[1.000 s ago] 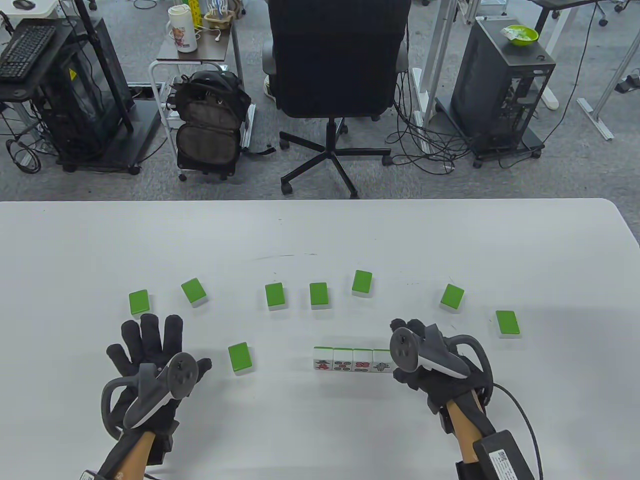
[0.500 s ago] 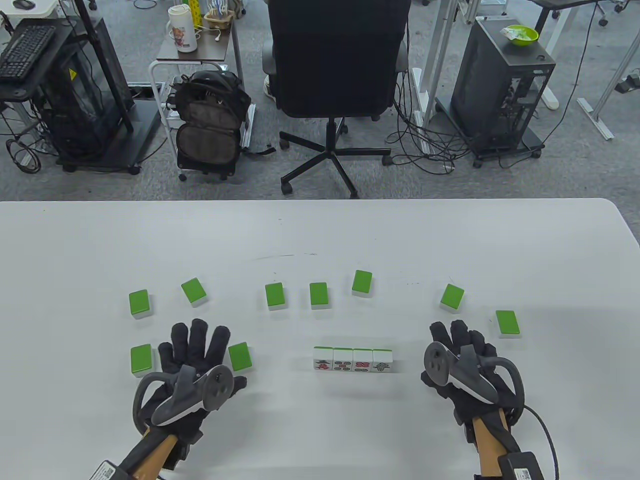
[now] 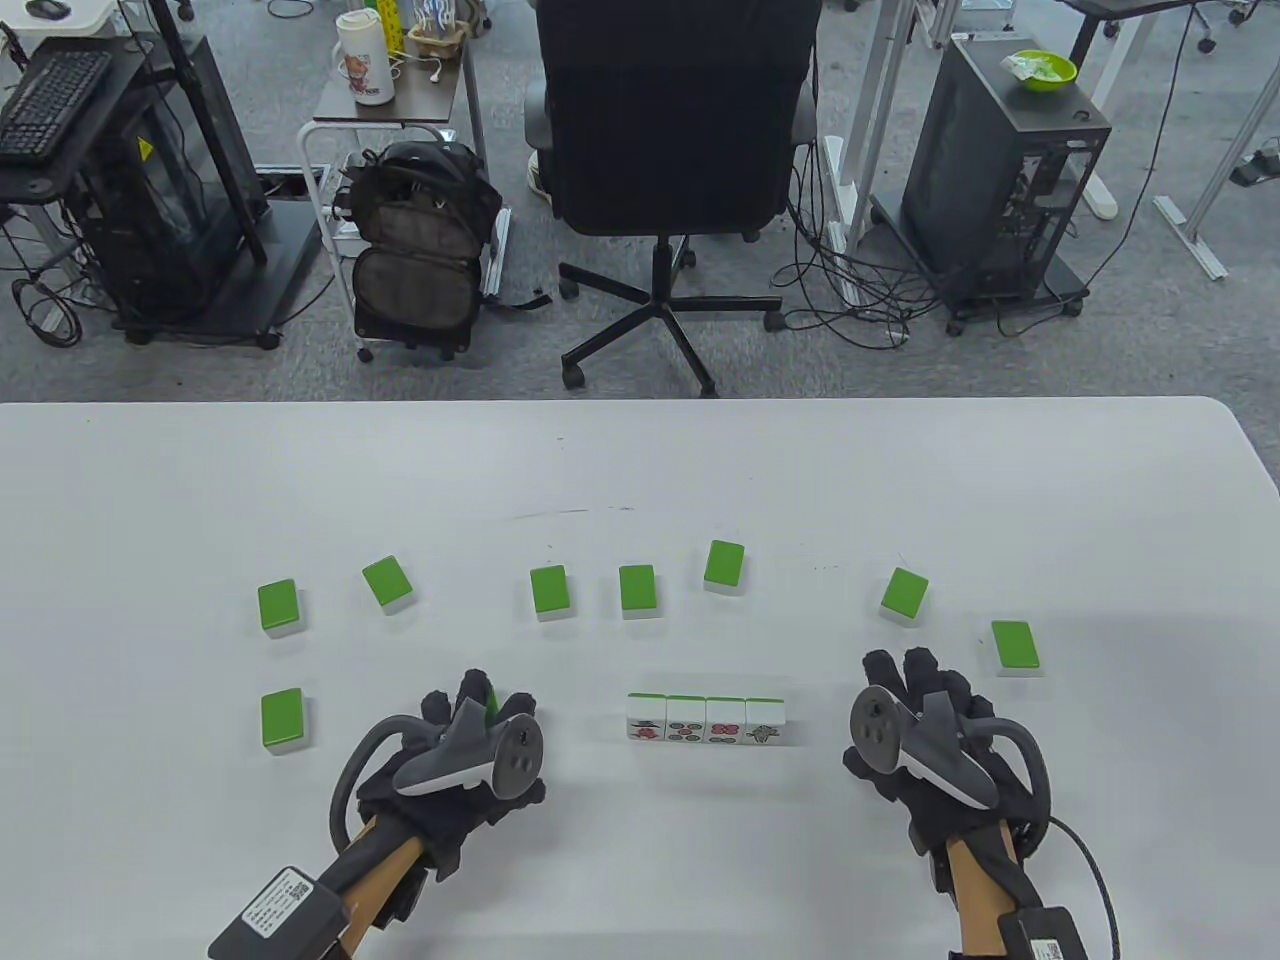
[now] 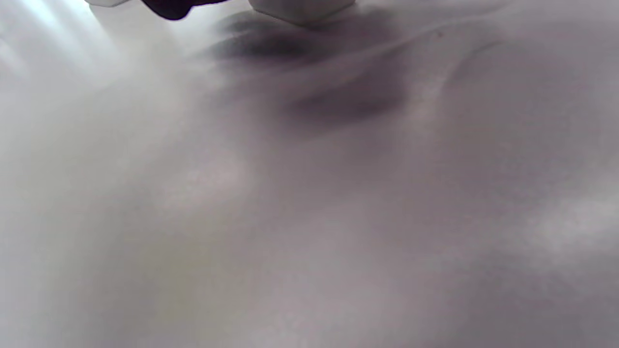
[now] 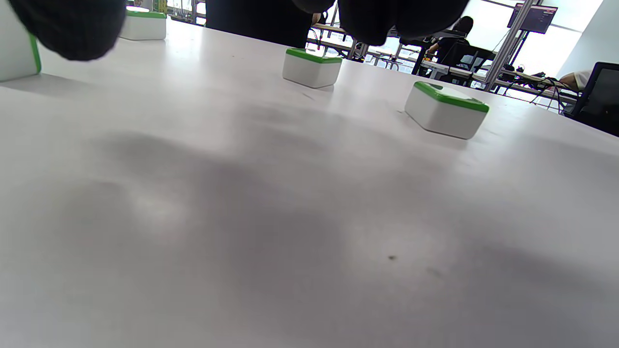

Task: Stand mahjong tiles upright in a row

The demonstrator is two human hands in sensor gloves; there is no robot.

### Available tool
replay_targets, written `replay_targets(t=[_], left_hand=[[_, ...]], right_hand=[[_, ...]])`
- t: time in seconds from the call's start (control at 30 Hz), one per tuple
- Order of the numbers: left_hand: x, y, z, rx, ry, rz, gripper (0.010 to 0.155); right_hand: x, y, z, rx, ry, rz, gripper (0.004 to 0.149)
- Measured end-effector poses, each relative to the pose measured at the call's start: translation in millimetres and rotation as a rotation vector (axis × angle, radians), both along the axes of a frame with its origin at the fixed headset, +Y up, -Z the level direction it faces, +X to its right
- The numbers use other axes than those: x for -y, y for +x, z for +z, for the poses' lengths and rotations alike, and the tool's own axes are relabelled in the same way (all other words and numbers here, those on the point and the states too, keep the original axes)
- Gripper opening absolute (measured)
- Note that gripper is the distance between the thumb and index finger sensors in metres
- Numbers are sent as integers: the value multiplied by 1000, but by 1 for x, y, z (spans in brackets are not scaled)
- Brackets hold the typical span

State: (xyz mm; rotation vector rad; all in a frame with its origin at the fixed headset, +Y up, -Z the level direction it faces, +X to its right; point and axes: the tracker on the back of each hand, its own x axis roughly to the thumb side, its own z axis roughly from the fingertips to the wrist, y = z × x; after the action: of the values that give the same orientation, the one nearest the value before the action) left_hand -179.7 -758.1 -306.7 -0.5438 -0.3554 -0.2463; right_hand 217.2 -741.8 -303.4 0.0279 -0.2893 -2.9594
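A row of several upright tiles [image 3: 706,720] stands face-toward-me at the table's front centre. My left hand [image 3: 478,703] lies left of the row with its fingers curled around a flat green-backed tile [image 3: 490,699], of which only a sliver shows. In the left wrist view the tile's white base [image 4: 302,8] sits on the table beside a fingertip [image 4: 167,6]. My right hand [image 3: 915,678] rests empty on the table right of the row, fingers loosely extended. The row's end tile [image 5: 17,53] shows in the right wrist view.
Several green-backed tiles lie flat in an arc behind the row, from the far left tile [image 3: 278,606] to the far right tile [image 3: 1015,647]. Another tile [image 3: 282,719] lies at front left. Two flat tiles [image 5: 312,67] [image 5: 446,110] lie ahead of my right hand.
My left hand moved right and curled its fingers over the flat tile left of the row, uncovering the front-left tile. My right hand drew back right from the row's end and now holds still.
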Motion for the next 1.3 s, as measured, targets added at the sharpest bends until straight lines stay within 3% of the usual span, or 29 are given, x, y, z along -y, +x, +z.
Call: replay_targets(t=[0.17, 0.47, 0.9, 1.1, 1.3], left_hand=[[-1, 2, -2, 13, 100, -20, 82], [-9, 5, -7, 56, 334, -41, 49], [-48, 53, -29, 168, 246, 130, 59], [-41, 81, -36, 222, 194, 108, 74], [-30, 97, -40, 238, 143, 129, 78]], right_hand=[[0, 1, 0, 0, -7, -9, 96], [0, 3, 1, 11, -5, -49, 96], [-1, 4, 1, 9, -8, -52, 96], [-1, 4, 1, 3, -5, -56, 96], [0, 4, 1, -1, -8, -57, 96]])
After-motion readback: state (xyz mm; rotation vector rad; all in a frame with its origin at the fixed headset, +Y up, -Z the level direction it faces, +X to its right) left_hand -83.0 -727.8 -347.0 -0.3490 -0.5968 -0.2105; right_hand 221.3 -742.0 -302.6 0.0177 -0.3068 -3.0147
